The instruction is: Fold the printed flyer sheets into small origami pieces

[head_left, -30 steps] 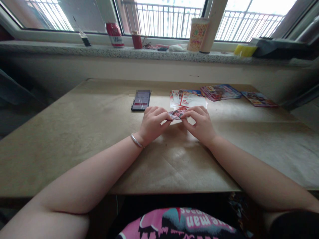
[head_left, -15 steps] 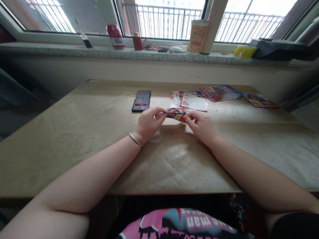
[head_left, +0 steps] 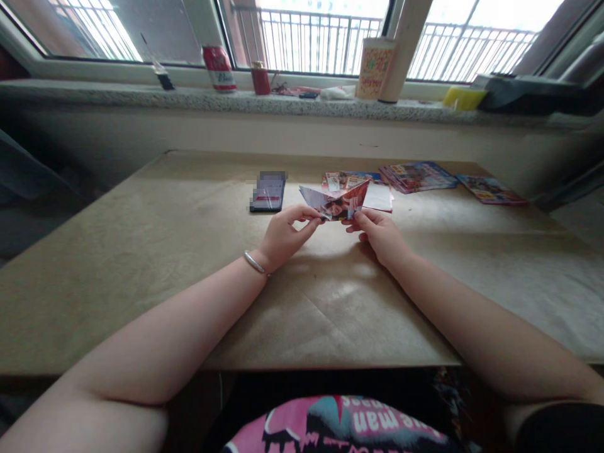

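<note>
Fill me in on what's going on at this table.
A person seated at the paper-covered table holds a folded piece of printed paper just above it, left hand and right hand each pinching its lower edge. A phone and stacks of leaflets lie beyond the hands.

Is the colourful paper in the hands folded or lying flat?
Folded: the paper shows two raised pointed flaps, pinched by the left hand and right hand.

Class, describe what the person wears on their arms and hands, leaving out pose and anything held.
Both arms are bare, with no sleeves or gloves in view. The left hand has a thin silver bangle at its wrist. The right hand shows no jewellery.
</note>
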The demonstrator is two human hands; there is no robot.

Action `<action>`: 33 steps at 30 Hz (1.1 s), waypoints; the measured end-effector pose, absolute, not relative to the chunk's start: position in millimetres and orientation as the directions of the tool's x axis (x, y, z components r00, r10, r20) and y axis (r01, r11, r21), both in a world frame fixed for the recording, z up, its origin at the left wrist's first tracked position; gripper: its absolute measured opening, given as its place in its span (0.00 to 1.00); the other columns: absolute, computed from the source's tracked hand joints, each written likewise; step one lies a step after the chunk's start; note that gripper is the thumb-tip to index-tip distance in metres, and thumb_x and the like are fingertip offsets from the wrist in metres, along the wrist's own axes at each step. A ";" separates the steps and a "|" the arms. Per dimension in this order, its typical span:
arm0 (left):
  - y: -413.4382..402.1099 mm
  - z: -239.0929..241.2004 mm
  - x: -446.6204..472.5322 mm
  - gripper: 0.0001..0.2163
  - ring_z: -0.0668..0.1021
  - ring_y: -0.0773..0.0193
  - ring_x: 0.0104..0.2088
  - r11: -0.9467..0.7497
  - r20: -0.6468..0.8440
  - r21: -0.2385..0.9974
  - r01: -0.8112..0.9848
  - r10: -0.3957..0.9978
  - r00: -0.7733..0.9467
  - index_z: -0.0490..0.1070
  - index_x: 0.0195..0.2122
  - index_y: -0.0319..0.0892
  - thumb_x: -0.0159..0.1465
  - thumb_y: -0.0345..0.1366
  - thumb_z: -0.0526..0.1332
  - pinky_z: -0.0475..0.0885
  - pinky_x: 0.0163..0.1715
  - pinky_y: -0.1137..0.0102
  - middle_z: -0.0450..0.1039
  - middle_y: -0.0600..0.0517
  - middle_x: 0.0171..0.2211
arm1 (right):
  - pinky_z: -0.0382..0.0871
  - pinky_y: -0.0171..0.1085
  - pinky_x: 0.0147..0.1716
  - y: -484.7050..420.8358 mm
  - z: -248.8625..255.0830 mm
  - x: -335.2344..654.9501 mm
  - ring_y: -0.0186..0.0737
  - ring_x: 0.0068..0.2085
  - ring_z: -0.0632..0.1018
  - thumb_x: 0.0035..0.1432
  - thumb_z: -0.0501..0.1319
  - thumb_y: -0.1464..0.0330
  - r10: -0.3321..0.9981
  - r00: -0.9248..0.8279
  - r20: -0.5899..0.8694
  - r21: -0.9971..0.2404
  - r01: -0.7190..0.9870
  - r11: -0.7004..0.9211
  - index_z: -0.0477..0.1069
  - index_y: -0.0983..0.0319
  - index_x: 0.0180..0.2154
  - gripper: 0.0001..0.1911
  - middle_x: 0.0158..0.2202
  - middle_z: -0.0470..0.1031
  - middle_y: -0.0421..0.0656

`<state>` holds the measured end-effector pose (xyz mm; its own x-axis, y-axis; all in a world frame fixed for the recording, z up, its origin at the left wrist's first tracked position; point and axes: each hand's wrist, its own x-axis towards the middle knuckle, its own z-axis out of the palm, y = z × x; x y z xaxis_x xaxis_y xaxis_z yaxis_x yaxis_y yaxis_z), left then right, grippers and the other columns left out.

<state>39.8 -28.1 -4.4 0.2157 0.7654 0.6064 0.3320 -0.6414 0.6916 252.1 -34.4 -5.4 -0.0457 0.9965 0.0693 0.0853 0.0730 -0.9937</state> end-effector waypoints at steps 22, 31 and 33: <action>-8.5 -20.1 38.5 0.18 0.79 0.67 0.32 -0.261 0.259 0.965 -0.019 0.942 0.213 0.63 0.44 0.39 0.59 0.42 0.65 0.75 0.35 0.71 0.76 0.49 0.37 | 0.68 0.38 0.35 -25.7 -17.4 256.9 0.38 0.33 0.77 0.48 0.67 0.59 0.982 -0.124 0.144 -0.968 0.190 0.166 0.73 0.61 0.30 0.12 0.30 0.80 0.42; -16.2 -15.4 41.7 0.14 0.77 0.68 0.30 -0.421 0.369 0.890 0.173 0.890 0.267 0.70 0.47 0.37 0.62 0.38 0.60 0.72 0.31 0.73 0.75 0.50 0.35 | 0.64 0.34 0.26 -26.9 -11.2 255.0 0.37 0.32 0.76 0.52 0.61 0.56 0.976 -0.033 0.214 -0.951 0.222 0.216 0.73 0.60 0.35 0.15 0.30 0.77 0.41; -18.0 -14.2 41.7 0.15 0.76 0.68 0.31 -0.428 0.366 0.882 0.200 0.886 0.284 0.70 0.48 0.37 0.63 0.37 0.60 0.72 0.31 0.73 0.76 0.49 0.37 | 0.64 0.34 0.27 -26.6 -11.9 255.1 0.36 0.31 0.74 0.51 0.62 0.56 0.977 -0.037 0.211 -0.952 0.218 0.214 0.73 0.60 0.33 0.14 0.28 0.76 0.40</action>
<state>41.7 -18.0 -14.2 0.2835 0.8864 0.3660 0.1995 -0.4278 0.8816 255.1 -26.6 -11.9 -0.0367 0.9768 0.2111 0.2183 0.2140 -0.9521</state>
